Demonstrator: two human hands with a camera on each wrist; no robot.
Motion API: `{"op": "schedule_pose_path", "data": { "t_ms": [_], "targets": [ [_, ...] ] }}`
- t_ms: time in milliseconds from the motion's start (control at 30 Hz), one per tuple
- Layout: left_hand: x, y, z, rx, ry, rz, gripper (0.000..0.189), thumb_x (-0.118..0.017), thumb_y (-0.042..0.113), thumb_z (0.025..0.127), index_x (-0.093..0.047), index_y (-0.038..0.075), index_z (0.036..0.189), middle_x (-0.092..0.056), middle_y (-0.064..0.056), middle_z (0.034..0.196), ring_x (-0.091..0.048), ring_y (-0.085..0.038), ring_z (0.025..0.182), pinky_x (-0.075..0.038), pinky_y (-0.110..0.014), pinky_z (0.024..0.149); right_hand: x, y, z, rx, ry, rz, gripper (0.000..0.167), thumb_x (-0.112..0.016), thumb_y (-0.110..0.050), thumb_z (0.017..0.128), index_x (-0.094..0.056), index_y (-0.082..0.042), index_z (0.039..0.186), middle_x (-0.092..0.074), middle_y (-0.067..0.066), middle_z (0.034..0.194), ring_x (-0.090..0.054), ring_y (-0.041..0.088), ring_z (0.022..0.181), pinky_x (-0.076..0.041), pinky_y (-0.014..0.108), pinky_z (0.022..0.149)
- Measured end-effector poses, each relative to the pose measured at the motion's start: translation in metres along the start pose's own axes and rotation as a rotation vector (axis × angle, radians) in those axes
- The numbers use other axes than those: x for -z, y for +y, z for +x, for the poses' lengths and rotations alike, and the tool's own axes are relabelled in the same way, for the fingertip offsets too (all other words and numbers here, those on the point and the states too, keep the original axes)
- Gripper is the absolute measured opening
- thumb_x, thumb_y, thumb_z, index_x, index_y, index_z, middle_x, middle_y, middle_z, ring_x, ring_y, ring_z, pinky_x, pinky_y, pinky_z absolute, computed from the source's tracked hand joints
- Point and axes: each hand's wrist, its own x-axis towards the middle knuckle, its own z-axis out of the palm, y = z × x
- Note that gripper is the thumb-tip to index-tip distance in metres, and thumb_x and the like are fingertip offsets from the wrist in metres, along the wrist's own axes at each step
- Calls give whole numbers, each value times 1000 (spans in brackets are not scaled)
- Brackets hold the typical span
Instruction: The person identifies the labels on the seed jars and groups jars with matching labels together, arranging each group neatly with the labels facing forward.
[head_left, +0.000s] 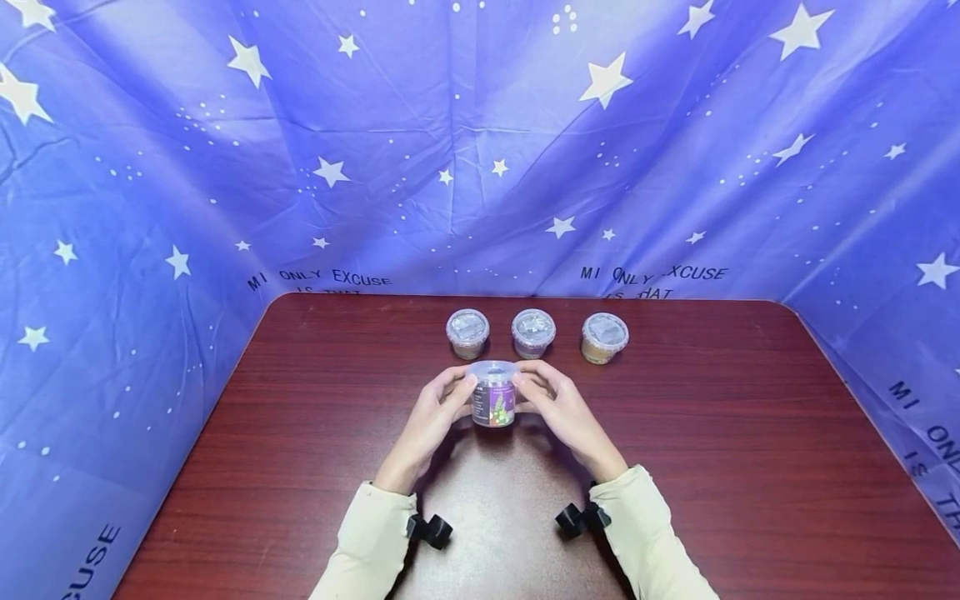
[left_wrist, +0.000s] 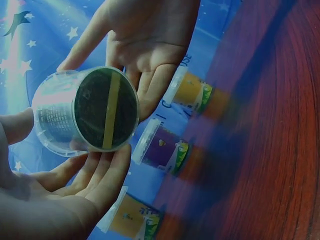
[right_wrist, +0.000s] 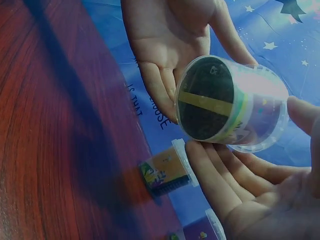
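Both hands hold one small plastic tub (head_left: 495, 402) between them, above the dark red table in front of the row of tubs. It has a see-through rim and a dark and purple printed label. My left hand (head_left: 429, 421) grips its left side, thumb near the rim and fingers toward the base. On the opposite side my right hand (head_left: 564, 417) grips it the same way. Both wrist views show the round dark base (left_wrist: 95, 107), crossed by a yellow strip (right_wrist: 205, 103).
Three similar lidded tubs, a left one (head_left: 467, 335), a middle one (head_left: 533, 335) and a right one (head_left: 604, 338), stand in a row toward the back of the table (head_left: 750, 450). Blue star-printed cloth (head_left: 450, 125) hangs behind and at both sides.
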Motion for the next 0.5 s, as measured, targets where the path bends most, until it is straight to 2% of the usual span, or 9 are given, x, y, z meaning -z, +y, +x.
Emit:
{"op": "schedule_pose_path", "data": {
  "t_ms": [167, 367, 500],
  "targets": [
    [1, 1, -1, 25, -21, -16, 40, -50, 22, 104, -51, -5, 134, -61, -19, 122, -62, -16, 105, -53, -39, 95, 0, 1, 0, -3, -58, -3, 42, -50, -24, 105, -49, 3, 137, -60, 26, 125, -66, 18, 105, -57, 36, 90],
    [1, 1, -1, 24, -21, 5, 42, -51, 25, 104, -52, -3, 135, -61, -21, 124, -63, -24, 109, -53, -40, 96, -1, 1, 0, 17, -36, 7, 40, -51, -22, 104, -51, 4, 134, -63, 26, 121, -68, 15, 101, -58, 37, 88],
    [0, 3, -2, -7, 16, 22, 40, -52, 24, 104, -53, -2, 134, -62, -21, 119, -64, -28, 108, -54, -43, 95, -1, 3, 1, 20, -11, 11, 39, -53, -21, 104, -51, 5, 133, -64, 26, 119, -68, 13, 98, -58, 36, 87]
  ]
}}
